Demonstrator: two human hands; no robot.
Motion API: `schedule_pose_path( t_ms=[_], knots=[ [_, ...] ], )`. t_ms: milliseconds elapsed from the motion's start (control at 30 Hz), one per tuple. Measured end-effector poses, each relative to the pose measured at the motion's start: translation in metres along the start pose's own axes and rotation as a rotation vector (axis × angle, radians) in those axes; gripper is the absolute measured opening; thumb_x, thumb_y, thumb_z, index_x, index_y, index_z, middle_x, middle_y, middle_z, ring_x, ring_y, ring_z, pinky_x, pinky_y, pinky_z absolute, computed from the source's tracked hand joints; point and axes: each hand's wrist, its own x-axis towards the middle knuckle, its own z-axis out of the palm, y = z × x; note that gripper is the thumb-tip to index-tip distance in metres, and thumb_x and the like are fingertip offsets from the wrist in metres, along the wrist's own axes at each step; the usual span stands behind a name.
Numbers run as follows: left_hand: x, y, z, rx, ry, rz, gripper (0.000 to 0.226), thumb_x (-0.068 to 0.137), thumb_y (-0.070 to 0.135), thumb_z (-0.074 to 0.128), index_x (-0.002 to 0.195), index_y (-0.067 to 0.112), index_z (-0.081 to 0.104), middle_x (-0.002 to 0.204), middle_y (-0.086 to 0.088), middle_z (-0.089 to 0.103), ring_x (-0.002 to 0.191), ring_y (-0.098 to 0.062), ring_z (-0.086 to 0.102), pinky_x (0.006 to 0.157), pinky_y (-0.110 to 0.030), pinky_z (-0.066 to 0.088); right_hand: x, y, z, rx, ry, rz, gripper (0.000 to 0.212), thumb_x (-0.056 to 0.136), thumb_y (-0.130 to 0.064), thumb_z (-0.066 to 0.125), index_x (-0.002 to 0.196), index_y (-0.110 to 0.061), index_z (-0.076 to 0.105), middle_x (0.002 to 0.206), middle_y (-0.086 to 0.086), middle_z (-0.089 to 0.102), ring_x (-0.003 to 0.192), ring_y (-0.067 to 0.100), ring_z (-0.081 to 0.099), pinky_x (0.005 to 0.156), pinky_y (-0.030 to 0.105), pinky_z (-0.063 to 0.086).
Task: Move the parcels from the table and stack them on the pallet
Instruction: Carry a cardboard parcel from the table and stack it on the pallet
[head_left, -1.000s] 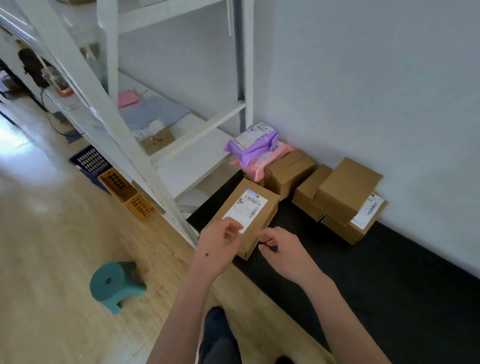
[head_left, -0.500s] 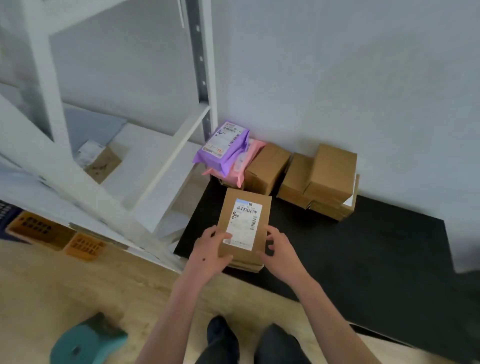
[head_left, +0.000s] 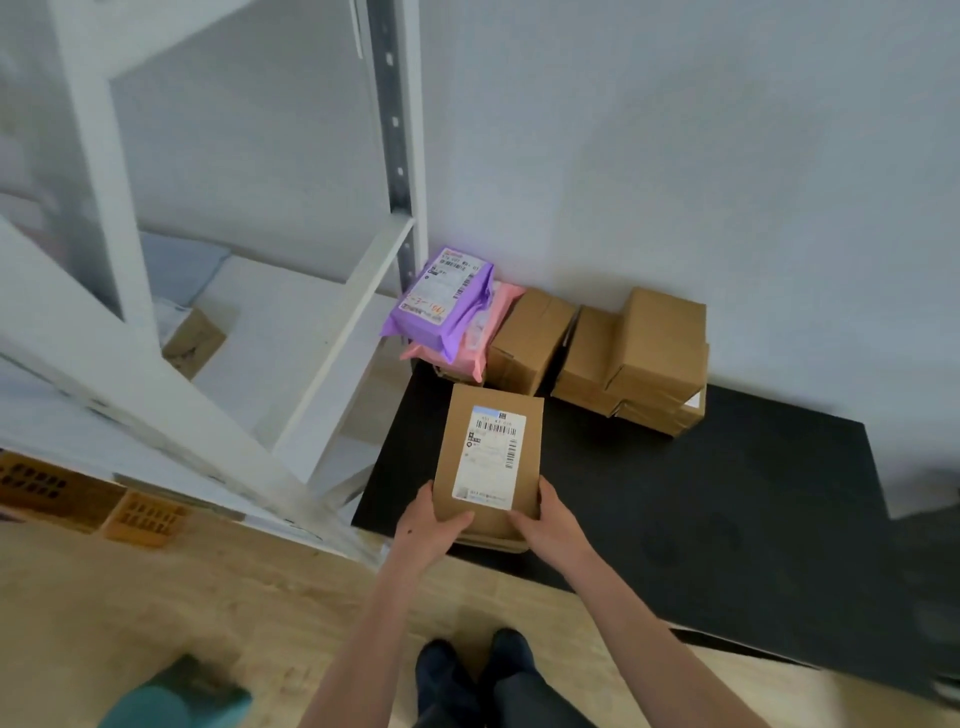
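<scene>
The left hand (head_left: 428, 522) and right hand (head_left: 548, 522) grip the labelled cardboard parcel (head_left: 488, 431) at its near corners. It seems stiff and light, safest held by opposite edges.

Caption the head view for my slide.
Left hand and right hand grip a labelled parcel at the near edge of the black pallet; purple mailer, pink mailer and boxes line the wall.

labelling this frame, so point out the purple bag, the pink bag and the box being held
purple bag (head_left: 441, 306): head view, middle of its top face
pink bag (head_left: 467, 361): head view, its near end below the purple bag
box (head_left: 488, 454): head view, the white label on its top
</scene>
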Motion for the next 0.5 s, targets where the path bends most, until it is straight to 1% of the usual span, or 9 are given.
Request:
schedule_pose_path(
  t_ms=[67,133,200,267,333,433,467,500],
  knots=[
    [-0.001,0.002,-0.004,0.005,-0.002,0.003,0.072,0.084,0.033,0.067,0.143,0.018,0.030,0.139,-0.004,0.046,0.129,-0.023,0.042,0.105,-0.041,0.037,-0.002,-0.004,-0.001,0.001,-0.002,-0.004,0.064,0.094,-0.013,0.057,0.149,-0.015,0.023,0.146,0.003,0.044,0.134,0.021,0.043,0.108,0.036,0.039],
    [-0.004,0.004,-0.009,0.003,-0.007,0.021,0.068,0.084,0.037,0.066,0.141,0.018,0.034,0.137,-0.003,0.048,0.127,-0.022,0.045,0.104,-0.041,0.039,-0.005,-0.008,-0.005,0.005,0.014,-0.015,0.062,0.094,-0.012,0.056,0.148,-0.016,0.026,0.144,0.003,0.046,0.131,0.020,0.045,0.104,0.033,0.041],
    [-0.010,0.007,-0.014,0.015,-0.004,0.056,0.065,0.084,0.042,0.064,0.139,0.019,0.038,0.135,-0.002,0.050,0.124,-0.020,0.048,0.101,-0.038,0.041,-0.009,-0.011,-0.013,0.012,0.038,-0.026,0.063,0.094,-0.013,0.055,0.149,-0.018,0.025,0.145,0.003,0.046,0.130,0.020,0.046,0.102,0.033,0.042],
    [-0.018,0.012,-0.019,0.007,0.013,0.109,0.063,0.085,0.044,0.063,0.139,0.019,0.041,0.135,0.000,0.052,0.122,-0.018,0.049,0.098,-0.034,0.042,-0.013,-0.015,-0.021,0.011,0.054,-0.039,0.066,0.094,-0.015,0.056,0.150,-0.020,0.022,0.146,0.002,0.044,0.132,0.020,0.044,0.105,0.036,0.040],
    [-0.027,0.019,-0.024,-0.035,0.040,0.155,0.061,0.085,0.043,0.062,0.139,0.020,0.044,0.135,0.000,0.052,0.123,-0.018,0.048,0.096,-0.031,0.040,-0.019,-0.021,-0.031,0.018,0.068,-0.059,0.068,0.094,-0.017,0.057,0.151,-0.022,0.019,0.147,0.000,0.041,0.134,0.020,0.042,0.107,0.038,0.038],
    [-0.041,0.033,-0.031,-0.115,0.069,0.220,0.056,0.086,0.044,0.060,0.137,0.023,0.047,0.134,0.003,0.052,0.122,-0.016,0.047,0.098,-0.030,0.037,-0.029,-0.031,-0.046,0.066,0.102,-0.094,0.068,0.094,-0.019,0.057,0.151,-0.024,0.019,0.148,-0.002,0.040,0.135,0.019,0.040,0.108,0.038,0.037],
    [-0.046,0.039,-0.033,-0.180,0.068,0.231,0.056,0.086,0.044,0.061,0.136,0.025,0.047,0.132,0.004,0.053,0.120,-0.015,0.048,0.101,-0.030,0.038,-0.033,-0.034,-0.051,0.091,0.114,-0.109,0.067,0.095,-0.020,0.057,0.151,-0.025,0.020,0.148,-0.002,0.040,0.134,0.019,0.040,0.108,0.038,0.037],
    [-0.050,0.045,-0.035,-0.260,0.068,0.236,0.055,0.085,0.044,0.062,0.136,0.027,0.048,0.131,0.004,0.055,0.117,-0.015,0.050,0.104,-0.035,0.039,-0.036,-0.038,-0.056,0.114,0.125,-0.126,0.067,0.095,-0.021,0.057,0.151,-0.025,0.021,0.147,-0.003,0.041,0.134,0.018,0.040,0.107,0.038,0.037]
  ],
)
